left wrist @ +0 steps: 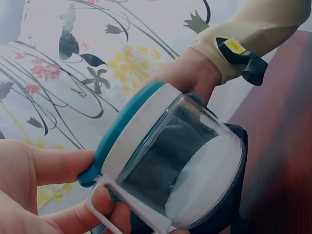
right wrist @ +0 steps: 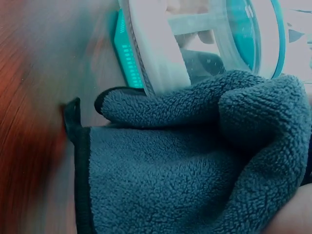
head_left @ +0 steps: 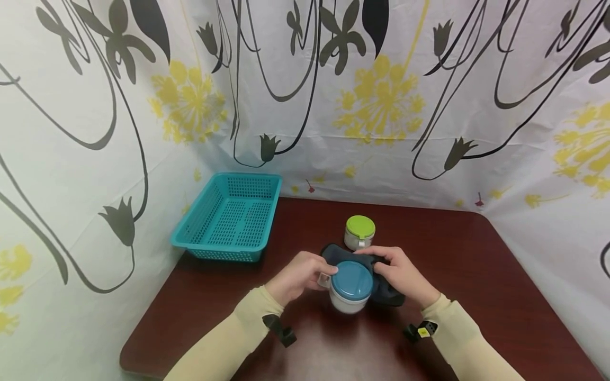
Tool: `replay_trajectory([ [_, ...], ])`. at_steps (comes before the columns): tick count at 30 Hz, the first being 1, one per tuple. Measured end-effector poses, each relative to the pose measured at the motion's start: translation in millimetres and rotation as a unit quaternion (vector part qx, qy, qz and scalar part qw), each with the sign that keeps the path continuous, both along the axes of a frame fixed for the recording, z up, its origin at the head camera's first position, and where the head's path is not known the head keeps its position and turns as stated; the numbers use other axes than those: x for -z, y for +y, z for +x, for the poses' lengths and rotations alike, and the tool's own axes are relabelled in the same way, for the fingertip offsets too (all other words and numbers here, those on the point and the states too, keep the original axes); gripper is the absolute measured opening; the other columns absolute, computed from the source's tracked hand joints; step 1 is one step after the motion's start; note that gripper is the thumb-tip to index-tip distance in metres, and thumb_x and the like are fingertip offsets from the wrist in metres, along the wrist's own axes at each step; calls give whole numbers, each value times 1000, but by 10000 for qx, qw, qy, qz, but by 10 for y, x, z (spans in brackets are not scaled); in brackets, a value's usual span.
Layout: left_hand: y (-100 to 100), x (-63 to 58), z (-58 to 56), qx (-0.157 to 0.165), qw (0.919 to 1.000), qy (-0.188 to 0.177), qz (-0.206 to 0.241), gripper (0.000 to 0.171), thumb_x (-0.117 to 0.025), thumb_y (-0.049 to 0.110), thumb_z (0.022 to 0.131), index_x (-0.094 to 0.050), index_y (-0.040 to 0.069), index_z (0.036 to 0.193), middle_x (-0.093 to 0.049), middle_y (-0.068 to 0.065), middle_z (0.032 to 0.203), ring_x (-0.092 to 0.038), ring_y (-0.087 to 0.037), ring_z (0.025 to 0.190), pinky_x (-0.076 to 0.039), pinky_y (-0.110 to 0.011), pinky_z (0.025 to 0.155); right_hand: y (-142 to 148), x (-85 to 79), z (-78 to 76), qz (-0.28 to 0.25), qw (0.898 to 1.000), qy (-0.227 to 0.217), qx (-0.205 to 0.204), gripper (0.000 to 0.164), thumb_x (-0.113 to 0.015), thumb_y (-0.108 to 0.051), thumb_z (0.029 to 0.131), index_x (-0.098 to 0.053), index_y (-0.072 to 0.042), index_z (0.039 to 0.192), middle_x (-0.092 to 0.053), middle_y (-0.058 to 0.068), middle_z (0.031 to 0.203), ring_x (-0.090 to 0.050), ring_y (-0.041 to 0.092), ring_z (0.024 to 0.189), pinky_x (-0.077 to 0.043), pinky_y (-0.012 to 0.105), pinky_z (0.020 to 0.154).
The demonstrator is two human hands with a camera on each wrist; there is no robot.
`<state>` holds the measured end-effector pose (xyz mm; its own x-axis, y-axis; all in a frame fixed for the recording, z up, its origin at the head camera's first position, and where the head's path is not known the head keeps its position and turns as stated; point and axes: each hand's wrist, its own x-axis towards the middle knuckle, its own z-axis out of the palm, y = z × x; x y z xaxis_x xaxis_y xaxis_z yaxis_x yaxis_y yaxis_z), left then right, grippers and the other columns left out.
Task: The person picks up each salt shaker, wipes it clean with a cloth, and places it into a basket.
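Observation:
A glass seasoning jar with a blue lid (head_left: 351,280) is tilted in front of me. My left hand (head_left: 300,276) grips its white side handle (left wrist: 139,207), thumb against the lid's edge. White contents (left wrist: 204,170) lie slanted inside the glass in the left wrist view. My right hand (head_left: 404,272) holds a dark grey fleecy cloth (right wrist: 161,180) with black edging against the jar's far side. The cloth's fold runs along the glass in the right wrist view, where most of that hand is hidden.
A second jar with a lime green lid (head_left: 360,227) stands just beyond the cloth. At the back left of the dark red table (head_left: 443,248) sits a turquoise plastic basket (head_left: 224,246). A patterned sheet (head_left: 295,121) hangs behind the table.

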<state>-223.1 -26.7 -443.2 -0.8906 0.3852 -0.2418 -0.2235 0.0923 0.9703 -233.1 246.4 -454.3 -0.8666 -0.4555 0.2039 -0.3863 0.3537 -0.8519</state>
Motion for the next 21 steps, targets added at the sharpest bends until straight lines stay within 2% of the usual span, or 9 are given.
replay_trajectory([
  [4, -17, -4, -34, -249, 9996, -14, 115, 20, -76, 21, 86, -70, 3, 81, -62, -10, 82, -63, -25, 80, -54, -53, 88, 12, -5, -2, -83, 9995, -28, 287, 47, -51, 4, 97, -69, -26, 127, -64, 1, 128, -59, 27, 104, -54, 33, 78],
  [10, -47, 4, -106, -802, 9961, -36, 368, 20, -75, 21, 87, -70, 2, 80, -65, -10, 84, -63, -26, 83, -53, -54, 90, 29, -33, 22, -86, 9984, 192, 526, 44, -61, -2, 97, -66, -30, 131, -62, -2, 131, -63, 22, 101, -56, 31, 78],
  [16, -66, 19, -179, -1377, 9887, -124, 581, 20, -74, 19, 88, -70, 4, 78, -63, -10, 85, -62, -28, 86, -53, -52, 90, -43, -78, 110, -158, 9965, 442, 690, 44, -74, -18, 93, -62, -28, 134, -60, -6, 133, -62, 15, 116, -54, 30, 91],
  [18, -71, 10, -195, -1395, 9884, -113, 591, 20, -73, 20, 89, -69, 4, 77, -64, -10, 86, -62, -28, 87, -53, -53, 90, -49, -44, 97, -164, 9954, 636, 704, 47, -76, -20, 92, -60, -28, 135, -60, -6, 133, -62, 14, 117, -53, 28, 91],
  [21, -68, -23, -207, -1198, 9916, -65, 491, 24, -72, 21, 90, -67, 3, 76, -64, -10, 85, -63, -27, 88, -53, -52, 91, -68, -70, 102, -65, 9922, 962, 795, 47, -77, -17, 91, -61, -26, 134, -62, -5, 129, -63, 14, 115, -53, 26, 90],
])
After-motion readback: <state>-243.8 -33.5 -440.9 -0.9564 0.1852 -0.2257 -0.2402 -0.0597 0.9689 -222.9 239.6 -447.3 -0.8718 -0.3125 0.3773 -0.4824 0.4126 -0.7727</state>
